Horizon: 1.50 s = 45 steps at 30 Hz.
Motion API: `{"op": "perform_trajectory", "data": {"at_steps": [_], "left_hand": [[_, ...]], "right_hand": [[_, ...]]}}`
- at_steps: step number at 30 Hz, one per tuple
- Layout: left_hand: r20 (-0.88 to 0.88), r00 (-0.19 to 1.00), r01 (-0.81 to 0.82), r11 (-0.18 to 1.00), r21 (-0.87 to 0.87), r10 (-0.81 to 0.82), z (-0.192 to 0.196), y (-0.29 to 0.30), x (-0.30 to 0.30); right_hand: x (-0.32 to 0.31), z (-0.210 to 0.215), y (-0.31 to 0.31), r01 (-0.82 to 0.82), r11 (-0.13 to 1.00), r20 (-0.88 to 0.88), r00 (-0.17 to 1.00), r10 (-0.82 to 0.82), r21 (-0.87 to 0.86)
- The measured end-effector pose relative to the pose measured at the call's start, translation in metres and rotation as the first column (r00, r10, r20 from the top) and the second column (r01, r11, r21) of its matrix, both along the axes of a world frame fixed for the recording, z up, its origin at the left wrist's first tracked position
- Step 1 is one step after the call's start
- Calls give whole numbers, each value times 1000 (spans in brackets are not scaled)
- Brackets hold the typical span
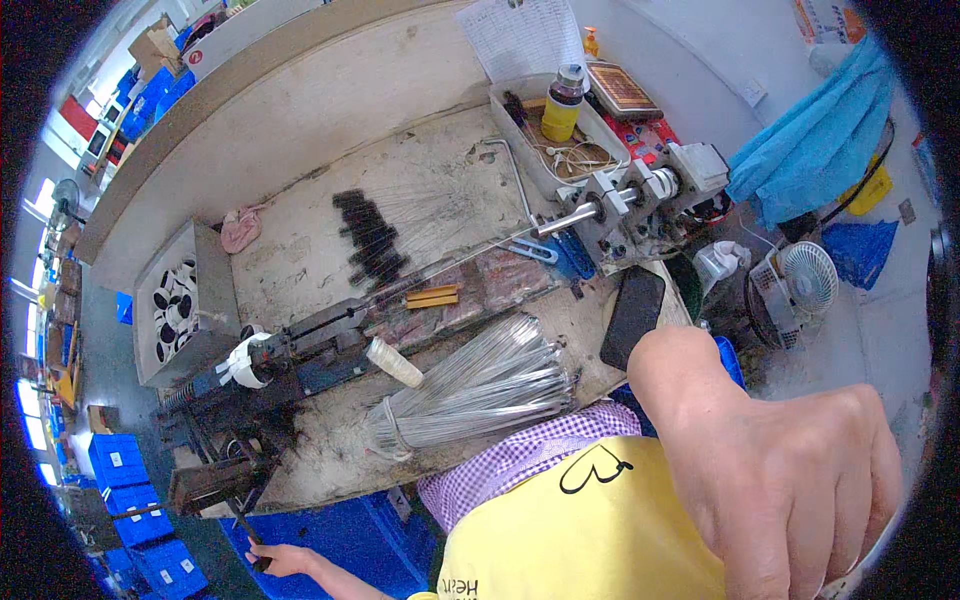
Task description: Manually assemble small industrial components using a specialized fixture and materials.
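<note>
At the lower left, my left hand (pixel 285 560) is closed round the dark handle (pixel 240 522) of a lever. The lever hangs from the left end of a long bench machine (pixel 300 350). My right hand (pixel 785 475) is large and close up at the right, above the bench. Its fingers curl downward, and the fingertips are out of sight, so what they may hold is hidden. A tied bundle of thin metal wires (pixel 480 390) lies at the bench's near side. Beside it rests a whitish spool of thread (pixel 394 363).
Dark brushes with wire stems (pixel 370 238) lie behind the machine. A box of black-and-white round pieces (pixel 212 345) stands left. A tray (pixel 520 130) holds a yellow bottle (pixel 563 105). Near my right hand are a dark phone-like slab (pixel 632 318) and a small fan (pixel 808 275).
</note>
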<state>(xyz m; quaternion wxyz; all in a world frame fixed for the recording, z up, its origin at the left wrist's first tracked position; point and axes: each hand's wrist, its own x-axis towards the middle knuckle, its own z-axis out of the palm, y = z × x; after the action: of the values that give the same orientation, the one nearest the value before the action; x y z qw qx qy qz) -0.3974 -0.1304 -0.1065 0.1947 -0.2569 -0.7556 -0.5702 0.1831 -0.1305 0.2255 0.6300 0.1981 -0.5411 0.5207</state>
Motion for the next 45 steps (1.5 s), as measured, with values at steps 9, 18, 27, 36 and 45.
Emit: {"op": "perform_trajectory", "data": {"at_steps": [9, 18, 27, 36, 45], "left_hand": [[237, 965, 112, 994, 2, -109, 7, 21, 114], [-493, 870, -66, 986, -152, -18, 43, 17, 210], [349, 517, 854, 495, -158, -782, 56, 12, 319], [342, 434, 899, 426, -103, -833, 59, 12, 330], [454, 311, 943, 330, -39, -835, 54, 14, 326]], "right_hand": [[-3, 1, -5, -76, 991, -29, 997, 73, -111], [23, -14, 23, -139, 987, 75, 987, 145, -86], [73, -222, 43, 858, 403, 927, -191, -322, 317], [78, -261, 21, 708, 511, 872, -420, -251, 488], [69, -236, 16, 410, 534, 624, -716, -314, 740]]}}
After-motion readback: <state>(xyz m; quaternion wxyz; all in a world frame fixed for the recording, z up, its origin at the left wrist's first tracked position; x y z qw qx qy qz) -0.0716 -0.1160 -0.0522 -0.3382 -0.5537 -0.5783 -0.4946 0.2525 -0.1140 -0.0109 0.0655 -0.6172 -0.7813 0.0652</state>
